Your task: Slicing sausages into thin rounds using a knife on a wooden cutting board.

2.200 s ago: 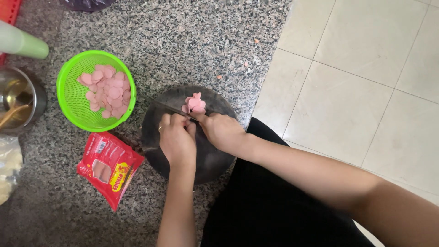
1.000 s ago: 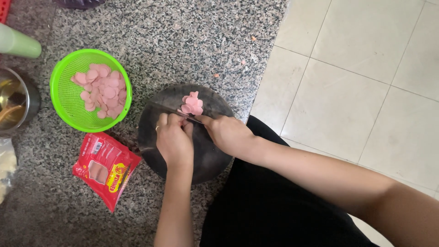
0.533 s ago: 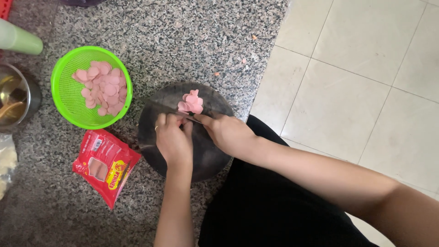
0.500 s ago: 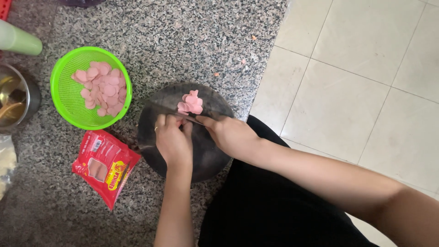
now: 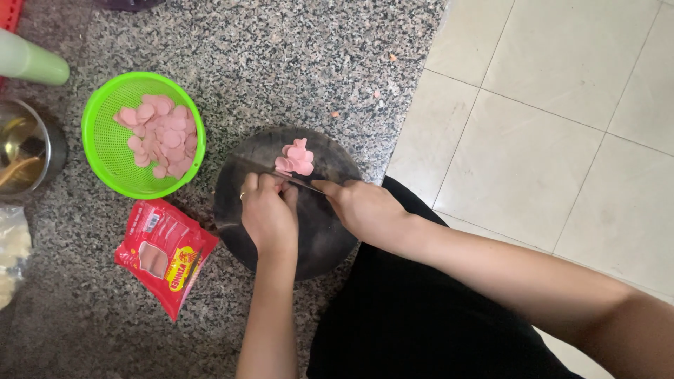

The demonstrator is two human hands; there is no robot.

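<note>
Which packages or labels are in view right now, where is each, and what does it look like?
Red plastic packet: flat on the granite counter, below the green basket and left of the dark round board; roughly rectangular, red with yellow print and a clear window.
No signs or screens show.

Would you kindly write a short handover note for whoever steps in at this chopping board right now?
Left hand: pressed on the dark round chopping board, fingers curled over the piece being cut, which is hidden under them.
Right hand: gripping a knife, blade across the board beside the left fingers.
Done: small pile of pink slices on the board; many more in the green basket.
Left: the piece under the left hand; how much remains cannot be seen. Red packet lies opened on the granite counter.
</note>
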